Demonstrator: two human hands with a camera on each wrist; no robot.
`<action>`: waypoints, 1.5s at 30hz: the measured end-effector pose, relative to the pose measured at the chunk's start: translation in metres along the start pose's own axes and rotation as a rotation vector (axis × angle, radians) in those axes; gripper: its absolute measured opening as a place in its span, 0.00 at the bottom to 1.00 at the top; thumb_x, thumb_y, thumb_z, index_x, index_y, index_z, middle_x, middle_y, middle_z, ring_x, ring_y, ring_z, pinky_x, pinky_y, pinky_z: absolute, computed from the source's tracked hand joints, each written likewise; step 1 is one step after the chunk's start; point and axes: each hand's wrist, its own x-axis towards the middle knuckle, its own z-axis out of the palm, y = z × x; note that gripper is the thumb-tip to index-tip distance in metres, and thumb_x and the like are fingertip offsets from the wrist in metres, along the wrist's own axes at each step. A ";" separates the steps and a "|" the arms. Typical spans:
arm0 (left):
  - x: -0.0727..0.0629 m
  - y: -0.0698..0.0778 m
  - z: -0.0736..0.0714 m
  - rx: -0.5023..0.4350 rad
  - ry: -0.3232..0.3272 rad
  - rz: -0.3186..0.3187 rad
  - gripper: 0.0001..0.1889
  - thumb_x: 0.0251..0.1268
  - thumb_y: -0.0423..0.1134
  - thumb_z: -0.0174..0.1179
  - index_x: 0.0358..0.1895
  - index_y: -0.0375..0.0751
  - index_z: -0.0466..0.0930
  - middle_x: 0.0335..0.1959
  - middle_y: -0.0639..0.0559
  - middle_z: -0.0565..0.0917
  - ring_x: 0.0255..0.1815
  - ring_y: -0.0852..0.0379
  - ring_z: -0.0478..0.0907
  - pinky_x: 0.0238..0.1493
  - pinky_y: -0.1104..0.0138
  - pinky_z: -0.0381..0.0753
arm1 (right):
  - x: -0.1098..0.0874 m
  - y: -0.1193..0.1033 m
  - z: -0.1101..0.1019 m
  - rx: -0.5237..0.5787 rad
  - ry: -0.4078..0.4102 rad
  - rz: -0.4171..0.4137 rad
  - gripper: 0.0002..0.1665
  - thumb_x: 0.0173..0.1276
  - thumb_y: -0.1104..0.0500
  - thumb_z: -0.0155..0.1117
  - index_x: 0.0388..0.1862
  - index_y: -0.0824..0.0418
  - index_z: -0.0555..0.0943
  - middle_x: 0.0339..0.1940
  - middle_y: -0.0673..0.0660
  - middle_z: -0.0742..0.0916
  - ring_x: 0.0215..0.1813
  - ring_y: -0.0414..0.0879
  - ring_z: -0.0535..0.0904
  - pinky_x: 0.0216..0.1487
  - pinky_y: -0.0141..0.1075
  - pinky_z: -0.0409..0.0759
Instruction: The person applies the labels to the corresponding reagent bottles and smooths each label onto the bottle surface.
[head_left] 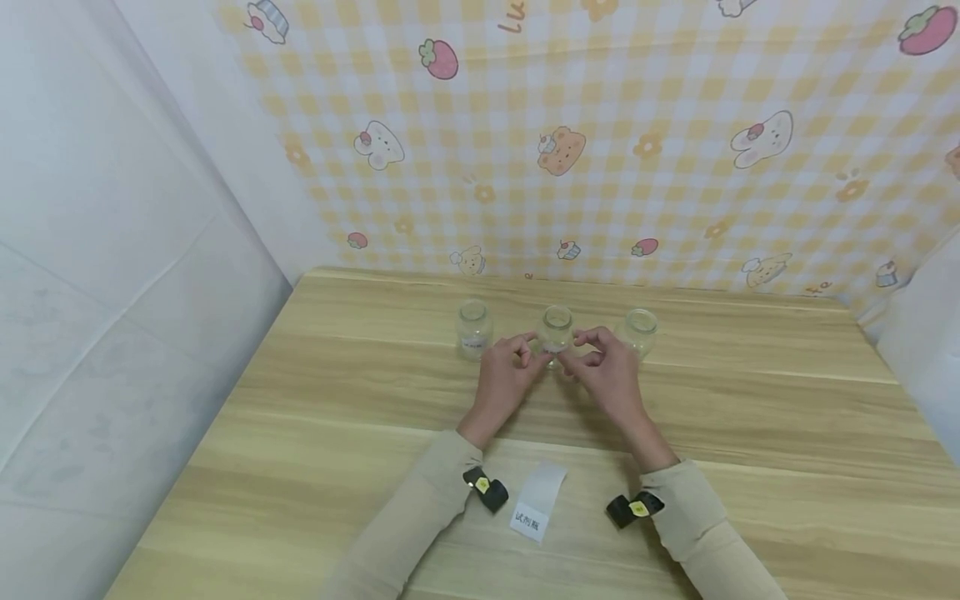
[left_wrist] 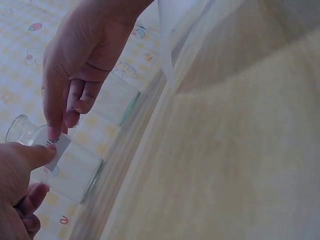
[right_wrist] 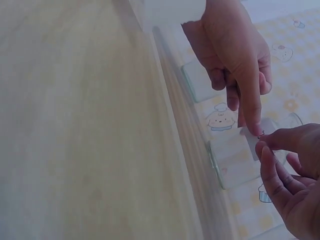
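In the head view, the left hand (head_left: 506, 385) and right hand (head_left: 611, 385), fingers bent, pinched a small white label (head_left: 554, 348) at the front of the middle jar (head_left: 557, 321), upright on the surface (head_left: 285, 492) between a left jar (head_left: 472, 325) and a right jar (head_left: 641, 323). The left wrist view showed both thumbs at the label; the right wrist view showed the right thumb and forefinger nearly meeting at its edge.
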 end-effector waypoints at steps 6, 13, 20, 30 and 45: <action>0.000 0.000 0.000 -0.002 -0.001 -0.002 0.25 0.62 0.41 0.75 0.19 0.44 0.65 0.53 0.41 0.89 0.50 0.43 0.86 0.34 0.70 0.72 | -0.002 0.000 0.003 -0.034 0.014 -0.004 0.16 0.63 0.69 0.76 0.43 0.72 0.77 0.59 0.71 0.85 0.29 0.63 0.88 0.24 0.25 0.77; 0.000 0.002 -0.001 0.010 0.002 0.011 0.25 0.62 0.41 0.75 0.19 0.44 0.64 0.52 0.40 0.89 0.51 0.42 0.86 0.38 0.68 0.75 | -0.003 0.000 0.004 -0.070 0.017 -0.015 0.15 0.64 0.69 0.76 0.41 0.71 0.76 0.58 0.71 0.85 0.28 0.61 0.88 0.22 0.25 0.76; 0.001 0.003 -0.003 0.025 -0.001 0.023 0.25 0.62 0.39 0.74 0.18 0.43 0.64 0.52 0.41 0.88 0.52 0.41 0.86 0.42 0.63 0.78 | -0.003 -0.001 0.002 -0.091 0.017 -0.027 0.14 0.64 0.69 0.75 0.39 0.70 0.76 0.57 0.71 0.86 0.27 0.59 0.88 0.22 0.26 0.76; 0.001 0.000 -0.003 0.055 -0.010 0.061 0.25 0.64 0.36 0.72 0.18 0.43 0.63 0.52 0.40 0.88 0.53 0.41 0.86 0.43 0.60 0.80 | -0.002 0.001 -0.001 -0.090 -0.003 -0.031 0.13 0.65 0.69 0.74 0.37 0.69 0.76 0.55 0.72 0.86 0.27 0.58 0.88 0.22 0.26 0.77; 0.001 -0.002 -0.002 0.031 -0.021 0.066 0.25 0.64 0.32 0.71 0.17 0.43 0.62 0.52 0.38 0.87 0.55 0.42 0.86 0.33 0.70 0.70 | 0.000 0.002 0.000 -0.060 0.000 0.003 0.11 0.68 0.69 0.72 0.36 0.69 0.76 0.56 0.72 0.86 0.26 0.58 0.88 0.19 0.26 0.72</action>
